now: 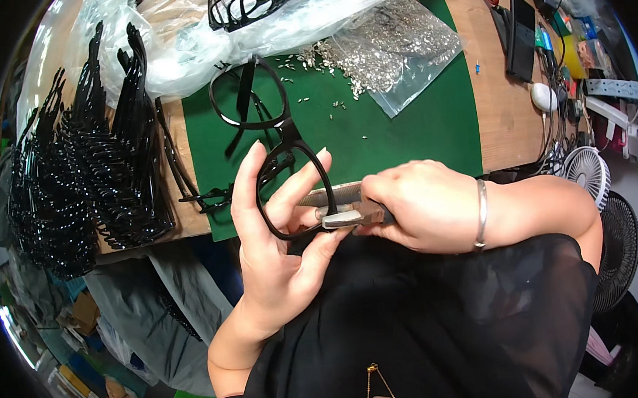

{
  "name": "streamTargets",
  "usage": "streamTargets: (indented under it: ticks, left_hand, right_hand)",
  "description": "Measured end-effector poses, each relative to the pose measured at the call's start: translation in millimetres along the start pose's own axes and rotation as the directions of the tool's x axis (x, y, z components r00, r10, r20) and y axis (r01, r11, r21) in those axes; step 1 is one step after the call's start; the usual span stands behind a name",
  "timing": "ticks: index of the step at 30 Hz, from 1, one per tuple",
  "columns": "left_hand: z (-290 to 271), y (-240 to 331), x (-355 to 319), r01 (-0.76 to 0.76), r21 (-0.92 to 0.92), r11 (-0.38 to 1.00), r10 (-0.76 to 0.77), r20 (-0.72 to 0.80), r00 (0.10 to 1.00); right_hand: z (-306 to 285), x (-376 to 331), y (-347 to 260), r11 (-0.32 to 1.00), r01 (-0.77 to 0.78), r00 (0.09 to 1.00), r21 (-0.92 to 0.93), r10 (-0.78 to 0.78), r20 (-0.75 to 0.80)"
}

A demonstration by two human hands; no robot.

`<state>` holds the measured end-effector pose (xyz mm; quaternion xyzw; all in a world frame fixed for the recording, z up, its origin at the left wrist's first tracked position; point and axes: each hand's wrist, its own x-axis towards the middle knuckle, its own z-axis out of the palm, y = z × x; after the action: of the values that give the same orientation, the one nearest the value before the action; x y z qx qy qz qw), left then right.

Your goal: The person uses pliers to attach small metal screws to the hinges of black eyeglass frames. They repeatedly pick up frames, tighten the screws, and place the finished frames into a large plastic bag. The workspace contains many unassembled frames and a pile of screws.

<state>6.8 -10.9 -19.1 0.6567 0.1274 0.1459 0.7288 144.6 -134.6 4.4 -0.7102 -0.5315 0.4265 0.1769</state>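
A black eyeglass frame is held up over the near edge of the green mat. My left hand grips its nearer rim, with the thumb and fingertips closed near the lower right end and two fingers raised around the lens opening. My right hand is wrapped around a pair of pliers. The pliers' metal jaws meet the frame's end beside my left thumb; what lies between them is too small to make out. Beneath the frame, more black eyeglass parts lie on the mat, partly hidden by my left hand.
Small silver metal pieces spill from a clear plastic bag onto the mat. Bundled black temple arms pile up at left. More black frames rest on plastic sheeting at the back. A phone and fans are at right.
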Motion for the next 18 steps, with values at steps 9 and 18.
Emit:
streamTargets:
  ticks: [9,18]
  left_hand:
    - [-3,3,1,0.018,0.009,1.0,-0.017,-0.108,0.994]
    - [5,14,-16,-0.137,-0.352,0.926,0.015,-0.327,0.945]
  right_hand:
    - [-2,-5,31,0.987,0.017,0.994,0.157,0.001,-0.112]
    - [45,26,80,0.967,-0.249,0.836,-0.058,0.184,-0.517]
